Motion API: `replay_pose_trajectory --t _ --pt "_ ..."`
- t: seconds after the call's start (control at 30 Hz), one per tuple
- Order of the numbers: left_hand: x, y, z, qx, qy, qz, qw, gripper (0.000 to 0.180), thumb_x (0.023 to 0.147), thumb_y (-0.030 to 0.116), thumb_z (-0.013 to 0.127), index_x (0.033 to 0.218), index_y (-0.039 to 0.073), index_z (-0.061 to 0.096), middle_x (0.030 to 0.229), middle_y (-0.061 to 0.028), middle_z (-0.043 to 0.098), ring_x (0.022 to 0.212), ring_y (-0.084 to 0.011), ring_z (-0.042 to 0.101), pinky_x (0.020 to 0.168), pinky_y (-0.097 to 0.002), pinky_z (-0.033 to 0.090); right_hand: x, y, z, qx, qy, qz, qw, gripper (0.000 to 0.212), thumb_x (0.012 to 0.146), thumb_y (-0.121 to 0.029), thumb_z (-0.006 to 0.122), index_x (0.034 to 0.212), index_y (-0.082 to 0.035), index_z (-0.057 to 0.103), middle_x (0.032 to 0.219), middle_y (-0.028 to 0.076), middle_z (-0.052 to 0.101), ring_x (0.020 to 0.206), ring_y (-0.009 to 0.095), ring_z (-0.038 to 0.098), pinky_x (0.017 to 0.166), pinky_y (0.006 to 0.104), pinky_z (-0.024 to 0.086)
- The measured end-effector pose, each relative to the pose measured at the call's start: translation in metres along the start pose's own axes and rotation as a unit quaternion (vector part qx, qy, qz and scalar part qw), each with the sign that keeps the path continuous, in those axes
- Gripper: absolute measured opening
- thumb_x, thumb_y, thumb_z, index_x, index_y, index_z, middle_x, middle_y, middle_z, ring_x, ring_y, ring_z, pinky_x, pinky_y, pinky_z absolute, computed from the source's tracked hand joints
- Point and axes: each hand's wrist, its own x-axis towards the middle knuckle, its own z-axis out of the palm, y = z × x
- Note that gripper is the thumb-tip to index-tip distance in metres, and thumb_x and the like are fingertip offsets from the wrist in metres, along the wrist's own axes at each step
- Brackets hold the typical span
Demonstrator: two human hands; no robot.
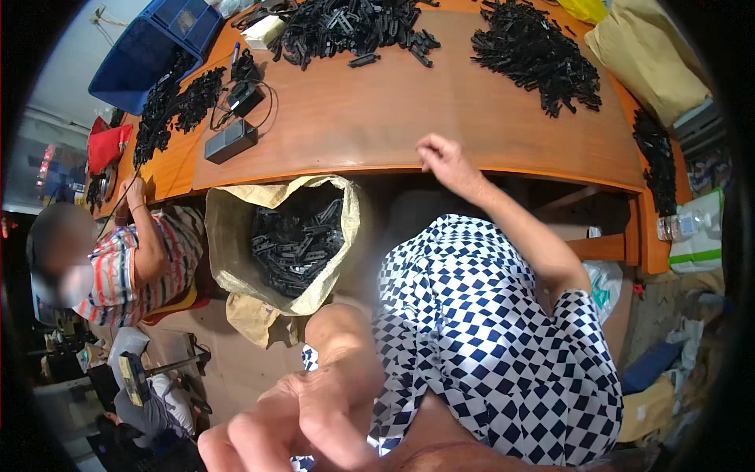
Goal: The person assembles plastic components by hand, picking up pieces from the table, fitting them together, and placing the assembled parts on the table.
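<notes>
Left of the right grip (pixel 452 164) and lower: a pale woven sack (pixel 222 252), mouth open, with loose, slim black plastic parts (pixel 295 248) inside; neither grip is on them.
Right grip: at the front edge of the worktop (pixel 354 102), fingers loosely curled; I cannot tell whether they pinch anything small.
Left grip (pixel 287 405): lower left of the right one, close to the camera, fingers bent; spread or pressed together, I cannot tell.
Heaps: beyond the right grip, a central heap (pixel 338 31) and a right-hand heap (pixel 539 59) of black parts.
Power adapter (pixel 230 141): left of the right grip, above the sack, near the worktop's front edge.
Risk: a grip leaning on the sack's soft rim could fold it and spill parts; a snagged cable could pull the adapter off the edge.
Hard to see: the left grip's fingertips, cut off below; the sack's lower layers; the dark space under the worktop, beneath the right grip.
</notes>
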Motion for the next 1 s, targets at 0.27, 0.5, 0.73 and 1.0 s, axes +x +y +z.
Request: replay_pose_trajectory --t 0.27,0.5,0.73,1.0 --pt "-0.004 -0.02 -0.015 -0.032 0.03 -0.07 0.997 0.019 0.088 0.002 0.058 0.103 0.013 0.055 0.106 0.0007 0.053 0.112 -0.0142 0.048 0.071 -0.0301 0.041 0.097 0.025 -0.076 -0.183 0.102 -0.074 0.975 0.022 0.089 -0.022 0.057 0.102 -0.004 0.06 0.101 0.013 0.061 0.091 0.026 0.059 0.079 0.0345 0.048" --pt "-0.009 -0.052 -0.067 0.183 0.02 -0.164 0.969 0.026 0.081 0.01 0.067 0.104 0.012 0.054 0.087 0.004 0.051 0.084 -0.0121 0.054 0.058 -0.0219 0.035 0.15 0.064 -0.099 -0.416 0.196 -0.098 0.883 0.068 0.078 -0.049 0.068 0.132 -0.016 0.045 0.134 0.02 0.038 0.123 0.038 0.038 0.098 0.0506 0.034" --pt "-0.072 -0.169 -0.251 0.616 -0.102 -0.43 0.652 0.041 0.083 0.011 0.063 0.12 -0.001 0.049 0.113 -0.0163 0.052 0.104 -0.0283 0.052 0.09 -0.0367 0.043 0.195 0.07 -0.074 -0.375 0.203 -0.036 0.904 0.076 0.072 -0.062 0.065 0.135 -0.024 0.044 0.139 0.021 0.036 0.125 0.039 0.036 0.101 0.0523 0.028" --pt "-0.123 -0.212 -0.336 0.755 -0.271 -0.348 0.485 0.028 0.079 0.014 0.066 0.106 0.009 0.059 0.099 -0.0133 0.053 0.092 -0.0323 0.05 0.08 -0.0435 0.042 0.192 0.06 -0.065 -0.421 0.157 -0.035 0.893 0.054 0.076 -0.043 0.067 0.125 -0.022 0.057 0.136 0.008 0.044 0.124 0.028 0.041 0.105 0.0456 0.026"
